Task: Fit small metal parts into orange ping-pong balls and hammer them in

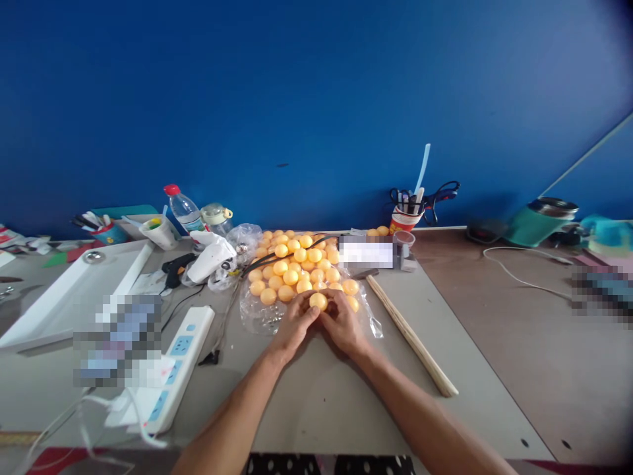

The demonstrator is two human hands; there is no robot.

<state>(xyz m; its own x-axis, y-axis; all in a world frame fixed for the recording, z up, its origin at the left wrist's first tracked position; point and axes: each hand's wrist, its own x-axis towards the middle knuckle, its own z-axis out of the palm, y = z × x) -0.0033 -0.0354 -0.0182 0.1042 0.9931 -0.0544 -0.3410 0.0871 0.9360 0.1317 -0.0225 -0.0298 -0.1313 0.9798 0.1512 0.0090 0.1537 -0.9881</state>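
Observation:
An orange ping-pong ball (318,301) sits between my two hands at the near edge of a pile of similar balls. My left hand (295,322) closes on its left side, thumb against it. From the right, my right hand (345,323) curls its fingers round the same ball. The heaped ping-pong balls (285,293) lie on a clear plastic bag (254,318) just beyond my fingers. A dark cord (260,263) crosses the pile. To the right of my right hand lies a bundle of thin wooden sticks (413,336).
At left are a white power strip (184,359), a blurred-out phone (119,340), a white tray (30,323) and a black glue gun (177,269). A bottle (185,210) and a pen cup (406,219) stand by the blue wall. A white cable (519,280) trails at right.

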